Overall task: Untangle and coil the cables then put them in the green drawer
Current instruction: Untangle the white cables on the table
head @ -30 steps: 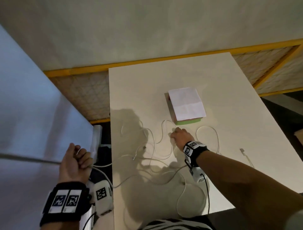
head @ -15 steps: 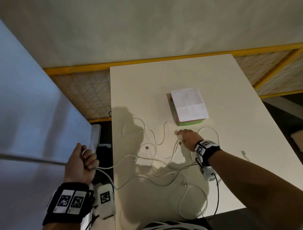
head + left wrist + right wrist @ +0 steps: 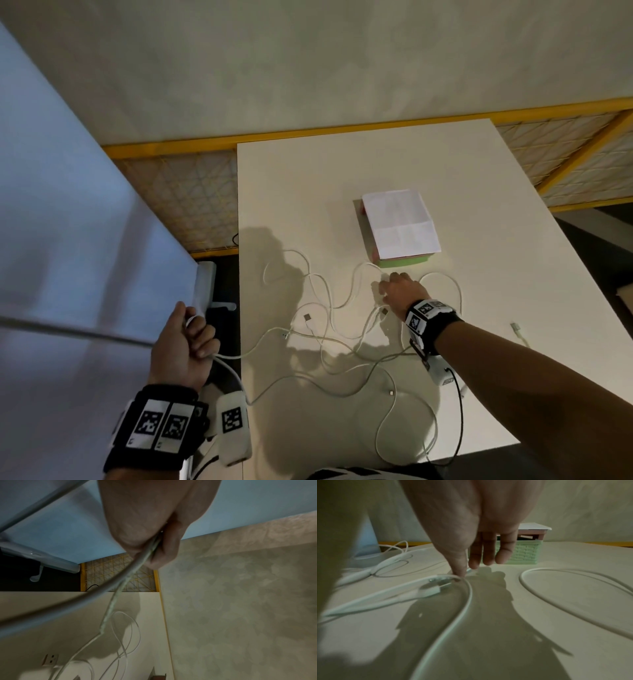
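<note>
Several white cables (image 3: 325, 329) lie tangled across the white table (image 3: 308, 188). The green drawer (image 3: 404, 262) stands behind them, with a brick-patterned front (image 3: 525, 553). My left hand (image 3: 185, 346) is off the table's left edge, fist curled round cable strands (image 3: 130, 572) that run back onto the table. My right hand (image 3: 399, 291) is just in front of the drawer. Its fingers point straight down, and its thumb tip and fingertips (image 3: 467, 570) touch a cable loop on the table. A USB plug (image 3: 435, 589) lies beside the thumb.
A white sheet of paper (image 3: 399, 222) covers the drawer unit's top. A blue-grey panel (image 3: 68, 240) fills the left side, and yellow-framed mesh (image 3: 178, 198) runs behind the table. A loose connector (image 3: 517, 330) lies at the right. A wall socket (image 3: 49, 659) shows low in the left wrist view.
My right hand has slid right across the table to the spot in front of the green drawer. My left hand keeps its grip, and the cable loops have shifted slightly.
</note>
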